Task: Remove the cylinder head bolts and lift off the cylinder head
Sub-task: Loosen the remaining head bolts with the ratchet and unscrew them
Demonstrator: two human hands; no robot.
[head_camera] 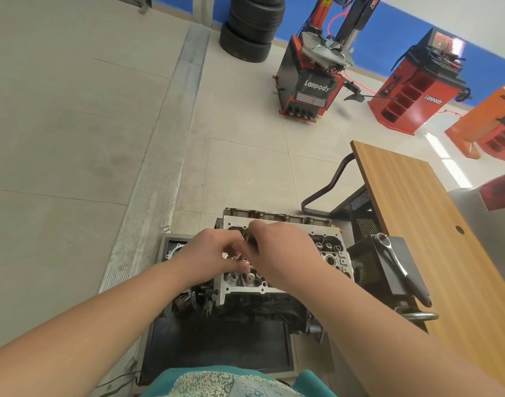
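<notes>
head view: cyl head [328,247] on engine, just left of wooden table [417,202]. both hands over its middle: left hand [214,257] fingers curled, contents unclear; right hand [280,250] pinching small metal part, prob bolt. ratchet [397,260] right of head.

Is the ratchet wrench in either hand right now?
No, the ratchet wrench lies on the dark block right of the cylinder head, away from both hands.

Bare forearms, teal patterned top [217,382]

One cylinder head [330,239], two hands, one ratchet [400,265].
</notes>
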